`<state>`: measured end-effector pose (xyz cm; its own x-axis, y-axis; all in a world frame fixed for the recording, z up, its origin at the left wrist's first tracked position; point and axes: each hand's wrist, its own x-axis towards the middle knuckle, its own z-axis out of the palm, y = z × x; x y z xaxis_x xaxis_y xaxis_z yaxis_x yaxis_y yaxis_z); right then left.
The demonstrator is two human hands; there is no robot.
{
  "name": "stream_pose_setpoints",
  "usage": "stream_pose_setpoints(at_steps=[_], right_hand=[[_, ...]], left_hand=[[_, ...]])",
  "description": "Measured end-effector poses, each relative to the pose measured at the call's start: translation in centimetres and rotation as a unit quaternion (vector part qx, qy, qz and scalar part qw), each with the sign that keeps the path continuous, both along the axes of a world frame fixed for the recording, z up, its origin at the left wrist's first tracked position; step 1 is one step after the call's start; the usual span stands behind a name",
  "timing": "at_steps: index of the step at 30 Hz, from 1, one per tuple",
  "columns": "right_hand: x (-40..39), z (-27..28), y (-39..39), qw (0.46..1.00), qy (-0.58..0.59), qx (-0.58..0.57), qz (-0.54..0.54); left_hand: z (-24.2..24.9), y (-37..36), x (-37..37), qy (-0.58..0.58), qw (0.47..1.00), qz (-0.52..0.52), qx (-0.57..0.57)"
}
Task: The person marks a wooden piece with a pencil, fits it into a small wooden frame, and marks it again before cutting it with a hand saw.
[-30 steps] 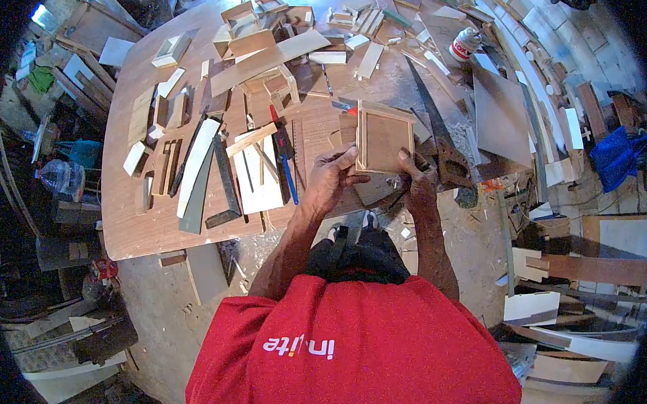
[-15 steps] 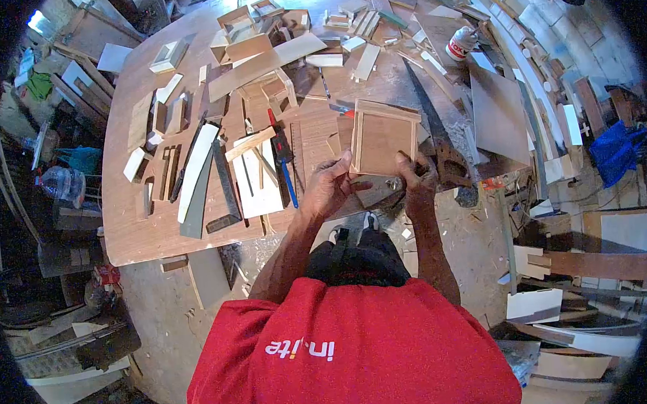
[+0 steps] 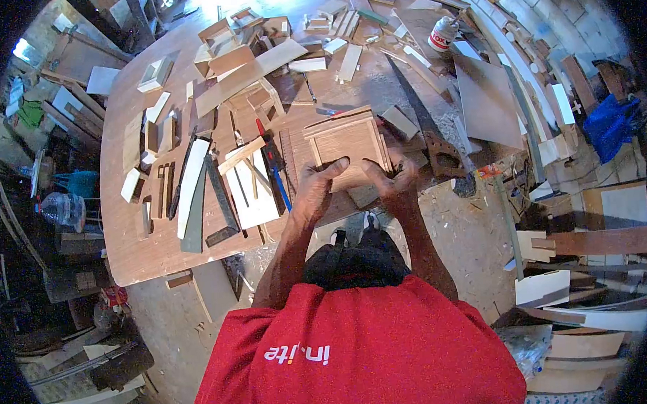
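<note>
A small square wooden panel with raised edge strips (image 3: 344, 142) is held up near the table's front edge. My left hand (image 3: 318, 188) grips its lower left corner, thumb lying on the face. At the lower right, my right hand (image 3: 395, 180) holds it too, with the thumb on the face and the other fingers largely behind. Left of the panel lie a red and blue tool (image 3: 274, 164) and a white board (image 3: 253, 191) with thin sticks on it. A handsaw (image 3: 425, 123) rests to the right.
The brown table (image 3: 128, 249) carries wooden boxes (image 3: 227, 42), a long thin board (image 3: 251, 75), a black square (image 3: 221, 207), a white bottle (image 3: 443, 35) and a large flat panel (image 3: 486, 102). Wood offcuts (image 3: 589, 243) are stacked at the right.
The panel has moved left and tilted in my hands. My left thumb has shifted from its side onto its lower face, and my right hand has moved left with it. The camera view has shifted slightly.
</note>
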<state>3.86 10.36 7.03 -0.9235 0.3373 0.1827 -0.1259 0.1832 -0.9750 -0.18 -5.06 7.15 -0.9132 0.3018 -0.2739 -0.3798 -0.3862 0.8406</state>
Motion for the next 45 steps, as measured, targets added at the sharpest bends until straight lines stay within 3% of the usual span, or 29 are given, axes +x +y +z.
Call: stream_pose_setpoints(at_steps=[2,5,8,10,13,15,17,21,23,26,29,33,35,36,38,41,45], right_hand=[[0.0,0.1,0.1,1.0,0.011,0.001,0.004],[0.1,-0.3,0.9,0.999,-0.023,0.028,0.015],[-0.1,-1.2,1.5,0.996,-0.046,0.075,0.033],[-0.4,-2.5,1.4,0.969,-0.074,-0.231,-0.054],[0.2,-0.4,1.9,0.96,-0.122,-0.248,-0.03],[0.2,-1.6,2.3,0.965,-0.124,-0.229,-0.013],[-0.1,-3.4,2.4,0.987,-0.107,-0.117,-0.038],[-1.0,-2.8,2.1,0.983,-0.114,-0.145,-0.011],[-1.1,-1.2,2.3,0.996,-0.05,0.046,0.056],[-2.1,-6.4,2.7,0.992,0.012,0.123,-0.023],[-1.8,-0.7,2.2,0.997,-0.04,0.031,0.06],[-1.7,0.0,2.2,0.995,-0.067,0.04,0.062],[-1.2,0.0,2.2,0.97,-0.124,-0.184,0.097],[-1.2,-0.2,2.1,0.97,-0.123,-0.184,0.098],[-1.4,-0.5,1.7,0.992,-0.048,-0.064,0.096],[-1.6,-0.2,0.6,0.996,0.003,-0.018,0.085],[-2.0,-1.5,-0.9,0.99,0.044,-0.08,0.108]], left_hand=[[1.6,0.1,0.5,-0.057,0.996,0.007,0.061],[-0.6,-0.6,-0.4,-0.044,0.995,-0.045,0.082],[0.0,-0.9,-0.6,-0.092,0.992,-0.067,0.046],[0.0,-0.7,-0.4,-0.079,0.994,-0.049,0.056],[0.6,-0.5,-0.2,-0.073,0.996,-0.021,0.057],[0.4,-0.6,-0.2,-0.08,0.996,-0.012,0.049],[-0.8,-0.7,-0.5,-0.077,0.995,-0.007,0.058],[-1.0,-0.8,-0.6,-0.074,0.995,0.006,0.064],[-1.5,-0.9,-0.7,-0.05,0.996,0.023,0.065],[-1.5,-1.8,-0.9,-0.089,0.994,-0.018,0.054],[-0.1,-2.1,-0.8,-0.107,0.992,-0.037,0.057],[-1.6,-1.9,-1.1,-0.051,0.997,-0.016,0.055],[-1.4,-1.9,-1.2,-0.089,0.992,-0.023,0.089],[-1.3,-1.8,-1.2,-0.088,0.992,-0.023,0.089],[-1.1,-1.4,-1.0,-0.127,0.983,0.011,0.129],[-0.5,-0.8,-0.6,-0.118,0.977,0.04,0.172],[-0.5,-0.7,-0.8,-0.126,0.974,0.043,0.186]])
